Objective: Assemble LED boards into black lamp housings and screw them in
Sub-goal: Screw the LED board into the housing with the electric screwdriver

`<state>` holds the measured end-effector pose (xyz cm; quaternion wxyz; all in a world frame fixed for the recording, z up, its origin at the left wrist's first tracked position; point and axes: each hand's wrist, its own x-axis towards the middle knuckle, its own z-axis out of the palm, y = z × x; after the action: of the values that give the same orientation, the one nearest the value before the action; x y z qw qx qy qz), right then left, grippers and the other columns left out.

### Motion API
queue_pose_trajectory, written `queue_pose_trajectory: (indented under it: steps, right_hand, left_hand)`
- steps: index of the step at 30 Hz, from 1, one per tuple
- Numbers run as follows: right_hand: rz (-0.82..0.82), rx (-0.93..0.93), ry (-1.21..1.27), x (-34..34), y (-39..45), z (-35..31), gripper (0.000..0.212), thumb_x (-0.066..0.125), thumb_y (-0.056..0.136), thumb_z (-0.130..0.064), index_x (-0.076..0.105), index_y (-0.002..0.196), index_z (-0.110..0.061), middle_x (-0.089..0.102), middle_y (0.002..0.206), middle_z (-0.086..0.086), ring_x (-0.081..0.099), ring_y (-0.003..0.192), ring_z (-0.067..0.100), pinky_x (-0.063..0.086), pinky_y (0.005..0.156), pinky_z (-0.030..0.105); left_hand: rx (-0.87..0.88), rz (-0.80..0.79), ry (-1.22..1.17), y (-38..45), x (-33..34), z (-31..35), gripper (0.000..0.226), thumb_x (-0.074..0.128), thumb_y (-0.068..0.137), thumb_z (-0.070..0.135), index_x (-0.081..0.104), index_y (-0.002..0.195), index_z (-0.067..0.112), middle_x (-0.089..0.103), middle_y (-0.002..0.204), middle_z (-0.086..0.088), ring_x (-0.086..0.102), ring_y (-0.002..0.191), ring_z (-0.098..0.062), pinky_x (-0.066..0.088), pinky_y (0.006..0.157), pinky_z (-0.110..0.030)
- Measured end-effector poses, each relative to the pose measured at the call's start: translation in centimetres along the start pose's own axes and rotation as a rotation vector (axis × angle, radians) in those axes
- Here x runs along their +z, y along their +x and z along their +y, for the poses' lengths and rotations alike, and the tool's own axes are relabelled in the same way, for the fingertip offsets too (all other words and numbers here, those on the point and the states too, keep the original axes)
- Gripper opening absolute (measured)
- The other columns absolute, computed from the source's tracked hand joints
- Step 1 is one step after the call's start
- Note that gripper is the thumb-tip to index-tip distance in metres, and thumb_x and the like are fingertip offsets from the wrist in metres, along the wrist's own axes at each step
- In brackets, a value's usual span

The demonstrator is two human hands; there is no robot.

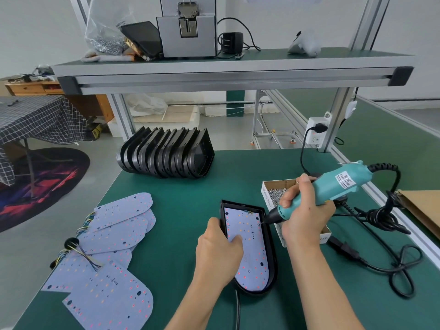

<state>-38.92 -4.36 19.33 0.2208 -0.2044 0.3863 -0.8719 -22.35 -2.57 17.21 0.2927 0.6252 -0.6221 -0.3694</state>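
A black lamp housing (271, 277) lies on the green table (181, 206) with a pale LED board (250, 234) seated inside it. My left hand (217, 248) grips the housing's left rim, thumb outside and fingers resting on the board. In my right hand (306, 210) is a teal electric screwdriver (333, 186), tilted, its bit tip touching the board near the right edge at the housing's upper end.
Several loose LED boards (112, 253) with wires lie at the left. A row of black housings (166, 156) stands at the back. A cardboard box of screws (276, 191) sits behind my right hand. The screwdriver's black cable (385, 236) coils at the right.
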Motion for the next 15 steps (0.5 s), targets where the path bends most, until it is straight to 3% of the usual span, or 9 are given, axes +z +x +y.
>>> queue_pose_trajectory:
  steps: [15]
  right_hand:
    - [0.025,0.020,0.034,0.06,0.17,-0.21,0.021,0.071,0.089,-0.024,0.066,0.071,-0.033,0.049,0.051,0.004,0.038,0.041,0.020,0.038,0.052,0.030]
  left_hand:
    - [0.023,-0.003,-0.052,-0.19,-0.13,0.04,0.019,0.066,0.092,0.027,0.048,0.093,0.018,0.060,0.080,-0.001,0.046,0.061,-0.021,0.039,0.054,-0.031]
